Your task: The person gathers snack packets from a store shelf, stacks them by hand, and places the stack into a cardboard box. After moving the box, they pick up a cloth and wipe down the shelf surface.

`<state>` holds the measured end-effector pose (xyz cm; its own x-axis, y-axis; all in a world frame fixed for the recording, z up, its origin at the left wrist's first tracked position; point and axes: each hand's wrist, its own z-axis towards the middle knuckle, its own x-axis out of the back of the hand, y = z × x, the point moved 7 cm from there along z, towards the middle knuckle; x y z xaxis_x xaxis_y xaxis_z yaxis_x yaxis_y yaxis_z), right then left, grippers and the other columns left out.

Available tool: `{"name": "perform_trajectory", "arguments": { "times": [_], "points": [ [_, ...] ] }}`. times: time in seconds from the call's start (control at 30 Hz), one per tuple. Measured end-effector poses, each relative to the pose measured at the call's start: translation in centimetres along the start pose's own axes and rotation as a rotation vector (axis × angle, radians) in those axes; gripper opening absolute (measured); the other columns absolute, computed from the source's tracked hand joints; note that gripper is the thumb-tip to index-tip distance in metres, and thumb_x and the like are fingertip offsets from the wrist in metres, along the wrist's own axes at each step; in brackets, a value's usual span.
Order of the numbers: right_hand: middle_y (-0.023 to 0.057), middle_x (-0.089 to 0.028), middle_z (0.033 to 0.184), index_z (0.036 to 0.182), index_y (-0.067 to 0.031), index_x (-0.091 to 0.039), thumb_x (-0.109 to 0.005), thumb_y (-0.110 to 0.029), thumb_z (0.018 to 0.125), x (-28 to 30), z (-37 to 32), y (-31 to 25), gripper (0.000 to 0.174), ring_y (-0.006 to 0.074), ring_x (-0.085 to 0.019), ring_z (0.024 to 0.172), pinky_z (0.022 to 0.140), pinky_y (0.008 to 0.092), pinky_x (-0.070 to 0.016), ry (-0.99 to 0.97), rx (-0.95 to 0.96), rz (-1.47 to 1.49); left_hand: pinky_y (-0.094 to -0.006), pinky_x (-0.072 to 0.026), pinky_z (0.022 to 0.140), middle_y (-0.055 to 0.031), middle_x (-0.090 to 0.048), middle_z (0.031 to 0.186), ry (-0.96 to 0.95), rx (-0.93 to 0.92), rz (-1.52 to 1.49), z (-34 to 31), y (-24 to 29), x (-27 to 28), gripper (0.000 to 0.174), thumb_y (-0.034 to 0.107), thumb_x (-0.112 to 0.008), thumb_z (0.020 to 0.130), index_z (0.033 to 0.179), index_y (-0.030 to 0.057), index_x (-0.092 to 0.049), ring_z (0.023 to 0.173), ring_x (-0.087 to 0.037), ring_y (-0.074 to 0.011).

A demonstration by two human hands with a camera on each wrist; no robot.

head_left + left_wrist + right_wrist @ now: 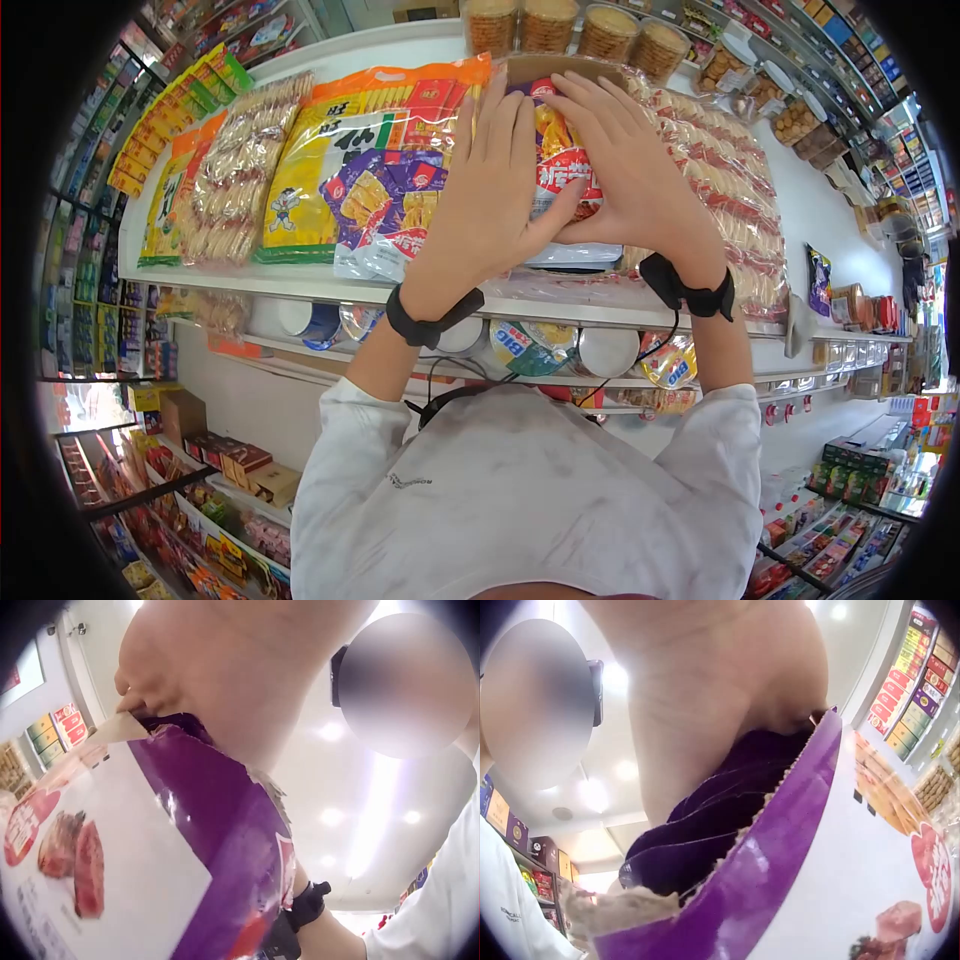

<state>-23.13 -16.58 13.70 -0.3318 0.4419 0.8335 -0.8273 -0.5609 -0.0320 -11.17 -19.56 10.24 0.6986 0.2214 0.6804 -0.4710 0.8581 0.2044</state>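
In the head view a cardboard display box (pixel 530 68) of purple snack packets (pixel 560 165) lies on the shelf. My left hand (pixel 488 185) lies over the box's left side with its fingers straight and pointing away. The right hand (pixel 632 165) spreads over the right side, also with extended fingers, and the two thumbs come close together over the packets. From the wrists, the box's torn purple and white wall (pixel 112 840) shows below the left palm, and dark purple packets (pixel 705 817) fill it under the right palm.
Left of the box, loose purple packets (pixel 385 205) overlap a large yellow snack bag (pixel 305 190). Clear-wrapped biscuit packs (pixel 725 190) lie to the right. Round tubs (pixel 548 25) stand behind, and instant noodle bowls (pixel 530 345) fill the shelf below.
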Motion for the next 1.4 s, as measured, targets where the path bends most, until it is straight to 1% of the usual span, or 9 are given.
{"name": "perform_trajectory", "arguments": {
  "times": [0.1, 0.3, 0.47, 0.6, 0.67, 0.77, 1.07, 1.3, 1.4],
  "points": [
    [0.0211, -0.042, 0.157, 0.146, 0.0005, -0.047, -0.088, -0.046, 0.067, 1.2, -0.4, -1.6, 0.1, 0.0387, -0.035, 0.149, 0.125, 0.0558, -0.0256, 0.013, -0.01, -0.084, -0.0564, -0.0238, 0.123, -0.0335, -0.034, 0.156, 0.009, 0.032, -0.059, -0.7, 0.2, 0.3, 0.085, 0.041, -0.07, 0.093, 0.15, -0.0129, -0.035, 0.152, -0.024, -0.0485],
    [0.0209, -0.033, 0.163, 0.156, -0.007, -0.041, -0.088, -0.049, 0.073, 2.6, -3.0, -2.2, 0.104, 0.0433, -0.032, 0.15, 0.122, 0.0563, -0.0296, 0.12, -0.177, -0.02, -0.0486, -0.0256, 0.124, -0.0258, -0.033, 0.162, 0.117, 0.204, -0.366, -1.6, 0.1, 1.5, 0.085, 0.033, -0.076, 0.092, 0.156, -0.0047, -0.033, 0.155, -0.024, -0.0402],
    [0.0252, -0.031, 0.162, 0.158, -0.0075, -0.037, -0.087, -0.035, 0.079, 1.5, -6.4, -3.4, 0.097, 0.0444, -0.035, 0.149, 0.119, 0.0524, -0.035, 0.218, -0.342, 0.177, -0.0469, -0.0299, 0.122, -0.0271, -0.038, 0.159, 0.135, 0.221, -0.268, -2.3, 0.3, 0.8, 0.087, 0.033, -0.081, 0.089, 0.153, -0.0061, -0.037, 0.153, -0.031, -0.0391],
    [0.0253, -0.03, 0.163, 0.159, -0.0073, -0.035, -0.083, -0.027, 0.085, 0.0, -8.5, -4.0, 0.091, 0.0437, -0.035, 0.149, 0.119, 0.05, -0.0354, 0.271, -0.459, 0.276, -0.0471, -0.0321, 0.121, -0.0281, -0.04, 0.157, 0.21, 0.302, -0.385, -2.8, 0.8, 0.6, 0.085, 0.033, -0.083, 0.088, 0.15, -0.0066, -0.041, 0.149, -0.035, -0.0411],
    [0.025, -0.031, 0.163, 0.159, -0.0065, -0.036, -0.081, -0.021, 0.087, -0.6, -9.3, -4.3, 0.086, 0.0431, -0.036, 0.149, 0.119, 0.0496, -0.0354, 0.326, -0.468, 0.323, -0.049, -0.0318, 0.12, -0.0305, -0.038, 0.156, 0.253, 0.338, -0.477, -3.1, 0.7, 0.4, 0.084, 0.034, -0.083, 0.087, 0.147, -0.0083, -0.043, 0.148, -0.035, -0.0448],
    [0.0247, -0.034, 0.162, 0.157, -0.0047, -0.038, -0.078, -0.014, 0.088, -0.3, -9.3, -5.3, 0.081, 0.0423, -0.037, 0.148, 0.119, 0.049, -0.0353, 0.357, -0.464, 0.302, -0.0492, -0.0332, 0.119, -0.0292, -0.04, 0.155, 0.318, 0.337, -0.502, -3.6, 0.4, 0.3, 0.082, 0.033, -0.083, 0.087, 0.148, -0.0052, -0.044, 0.146, -0.038, -0.0439],
    [0.0248, -0.044, 0.156, 0.15, -0.0005, -0.044, -0.076, -0.01, 0.09, -0.6, -9.8, -4.9, 0.069, 0.0411, -0.044, 0.144, 0.116, 0.0483, -0.0376, 0.424, -0.477, 0.317, -0.0515, -0.0356, 0.117, -0.0231, -0.052, 0.148, 0.278, 0.173, -0.19, -3.8, 1.5, 1.1, 0.046, 0.014, -0.071, 0.094, 0.138, 0.0021, -0.063, 0.147, -0.04, -0.0438],
    [0.023, -0.05, 0.151, 0.15, 0.0016, -0.042, -0.073, -0.011, 0.096, -2.1, -10.5, -3.0, 0.064, 0.0331, -0.054, 0.136, 0.112, 0.0439, -0.0422, 0.578, -0.637, 0.475, -0.0507, -0.0345, 0.119, -0.0188, -0.049, 0.152, 0.248, 0.198, -0.333, -4.0, 1.5, 1.0, 0.05, 0.014, -0.074, 0.093, 0.141, 0.0082, -0.063, 0.149, -0.038, -0.0415],
    [0.0215, -0.046, 0.155, 0.154, -0.0002, -0.038, -0.073, -0.01, 0.096, -1.8, -9.9, -2.9, 0.068, 0.0313, -0.049, 0.14, 0.112, 0.0434, -0.041, 0.49, -0.624, 0.478, -0.0519, -0.034, 0.119, -0.0175, -0.043, 0.156, 0.254, 0.225, -0.334, -4.4, 1.3, 1.0, 0.05, 0.015, -0.08, 0.089, 0.137, 0.0115, -0.066, 0.149, -0.036, -0.0427]
  ]
}}
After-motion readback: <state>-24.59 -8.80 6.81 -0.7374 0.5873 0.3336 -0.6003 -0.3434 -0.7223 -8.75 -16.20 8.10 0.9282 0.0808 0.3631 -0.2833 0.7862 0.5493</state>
